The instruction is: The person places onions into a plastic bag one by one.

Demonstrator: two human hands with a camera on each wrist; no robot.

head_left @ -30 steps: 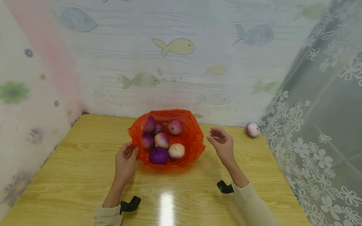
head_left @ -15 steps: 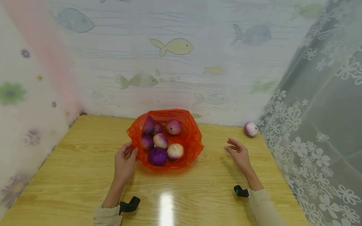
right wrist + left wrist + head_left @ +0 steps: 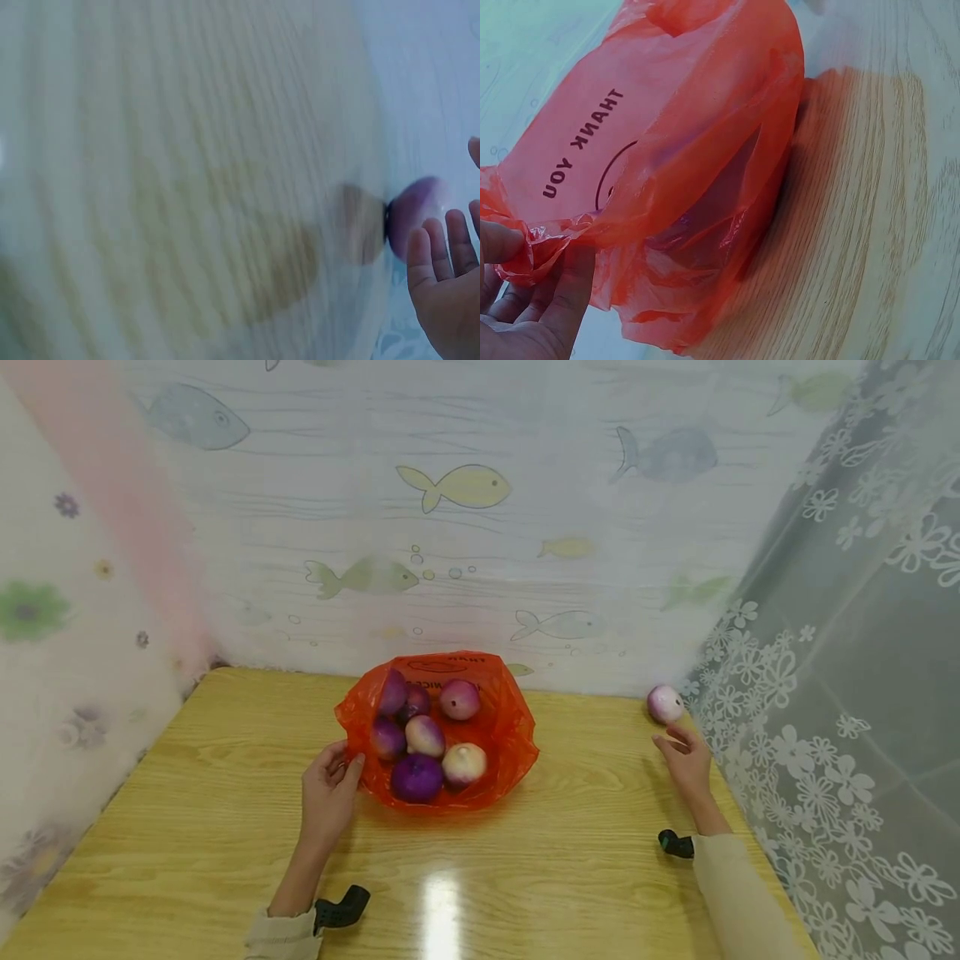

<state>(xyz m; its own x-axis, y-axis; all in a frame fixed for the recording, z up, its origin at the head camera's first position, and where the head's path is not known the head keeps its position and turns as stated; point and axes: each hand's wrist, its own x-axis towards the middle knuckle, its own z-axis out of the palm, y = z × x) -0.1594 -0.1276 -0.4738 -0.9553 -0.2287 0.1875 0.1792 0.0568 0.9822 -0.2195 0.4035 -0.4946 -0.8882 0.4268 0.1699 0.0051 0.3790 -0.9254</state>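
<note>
An orange-red plastic bag (image 3: 510, 727) with its mouth spread wide stands at the back middle of the table in the head view. Several purple and white onions (image 3: 417, 778) lie inside it. My left hand (image 3: 327, 789) pinches the bag's left rim between thumb and fingers; the left wrist view shows the bunched plastic (image 3: 536, 251) in the grip. One purple-and-white onion (image 3: 664, 703) sits alone at the table's back right corner. Just in front of it is my right hand (image 3: 688, 764), its fingers loosely bent and holding nothing. In the right wrist view the fingers overlap the onion (image 3: 412, 217).
The wooden table (image 3: 570, 860) meets a wall covering with fish drawings (image 3: 465, 485) at the back. A sheer curtain with white flowers (image 3: 825, 777) hangs along the right edge. Black wrist mounts (image 3: 342, 907) stick out from both sleeves.
My right hand has moved right, from beside the bag to the lone onion at the back right corner. The left hand keeps its pinch on the bag's rim, and the bag stays in place.
</note>
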